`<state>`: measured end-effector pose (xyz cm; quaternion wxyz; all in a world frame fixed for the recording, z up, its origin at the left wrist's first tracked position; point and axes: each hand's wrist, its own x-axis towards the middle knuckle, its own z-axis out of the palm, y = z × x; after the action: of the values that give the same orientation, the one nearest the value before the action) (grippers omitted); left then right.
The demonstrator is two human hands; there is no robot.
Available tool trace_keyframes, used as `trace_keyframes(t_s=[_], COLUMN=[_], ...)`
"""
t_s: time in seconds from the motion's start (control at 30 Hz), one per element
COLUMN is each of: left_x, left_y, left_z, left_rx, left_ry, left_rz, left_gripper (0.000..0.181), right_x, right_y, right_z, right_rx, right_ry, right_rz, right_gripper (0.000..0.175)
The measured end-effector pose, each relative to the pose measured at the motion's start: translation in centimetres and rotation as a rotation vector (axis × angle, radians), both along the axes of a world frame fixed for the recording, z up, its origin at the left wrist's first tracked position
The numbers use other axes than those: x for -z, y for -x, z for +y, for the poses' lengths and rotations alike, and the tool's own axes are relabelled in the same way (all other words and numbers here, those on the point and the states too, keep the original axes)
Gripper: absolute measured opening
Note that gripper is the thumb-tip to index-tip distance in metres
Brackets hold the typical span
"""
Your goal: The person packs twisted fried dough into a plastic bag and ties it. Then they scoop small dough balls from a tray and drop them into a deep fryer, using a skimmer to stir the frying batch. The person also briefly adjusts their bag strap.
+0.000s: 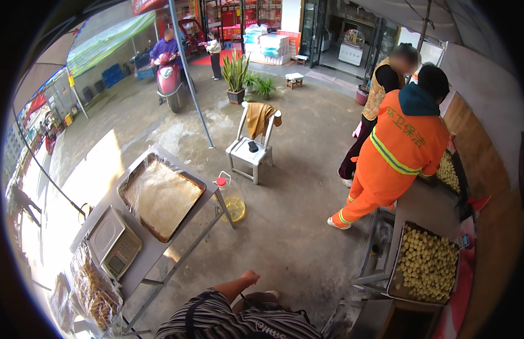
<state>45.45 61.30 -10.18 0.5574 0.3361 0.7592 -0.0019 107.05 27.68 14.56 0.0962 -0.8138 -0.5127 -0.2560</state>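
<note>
My left hand (250, 277) hangs in front of my striped shirt (202, 315), its fingers curled and nothing showing in them. It touches nothing that I can see; bare concrete floor (283, 250) lies beyond it. My right hand is out of view. To the left stands a metal table (160, 258) with a baking tray (198, 184) holding a pale flat slab (168, 199) under clear plastic film. Beside the tray is a digital scale (115, 241). On the right, a tray (393, 277) is filled with small round yellowish pieces (429, 265).
An oil jug (233, 205) with a red cap stands by the left table. A white chair (250, 152) bears a brown cloth (259, 118). At the right counter (427, 203) stand a person in orange workwear (397, 148) and another person (378, 93). A slanted pole (190, 76) rises ahead.
</note>
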Motion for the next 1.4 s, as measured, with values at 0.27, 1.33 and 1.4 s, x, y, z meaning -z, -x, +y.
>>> trace_keyframes(t_s=[0.27,1.33,1.4], left_x=[0.3,-3.9,-4.2], left_y=[-1.2,1.8,2.1], left_z=[-0.7,-5.1,-5.1], left_rx=[-0.048,-0.366,-0.378], left_ry=[-0.175,-0.336,-0.279], left_rz=[-0.042,0.246,0.268], left_gripper=[0.038,0.065,0.063], right_x=[5.3,9.5,9.6], right_y=[-5.3,2.4,2.7], right_z=[-4.3,13.9,14.5], right_rx=[-0.024,0.045,0.046], right_ry=[-0.054,-0.048,-0.047], right_rz=[-0.168,0.72,0.729], right_gripper=[0.013,0.011,0.011])
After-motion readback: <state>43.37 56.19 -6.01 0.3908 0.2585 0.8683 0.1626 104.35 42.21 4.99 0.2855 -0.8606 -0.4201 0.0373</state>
